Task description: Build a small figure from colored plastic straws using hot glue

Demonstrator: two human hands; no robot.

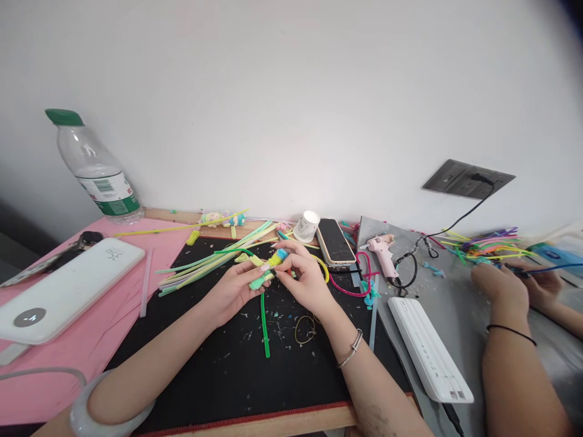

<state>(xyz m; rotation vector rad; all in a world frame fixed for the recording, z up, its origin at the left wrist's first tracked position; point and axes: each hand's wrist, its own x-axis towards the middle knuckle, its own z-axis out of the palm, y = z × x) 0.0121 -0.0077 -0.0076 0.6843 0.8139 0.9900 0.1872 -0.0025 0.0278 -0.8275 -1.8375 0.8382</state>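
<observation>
Tabletop (319, 419) in view, one black mat (218, 370) across it, one white power bank (430, 349) to each side. Over the mat, our left hand's (233, 292) fingers grasp one green-and-yellow fuzzy piece (259, 283), and our right hand's (306, 279) fingers pinch at it too! Beyond, we spot one paper cup (306, 227) beside one phone (336, 241), then one bottle (93, 152) near the wall (291, 109).

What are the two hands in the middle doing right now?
Left hand: closed, holding the green-and-yellow fuzzy piece.
Right hand: closed, pinching at the same piece; its exact grip is hard to tell.
</observation>
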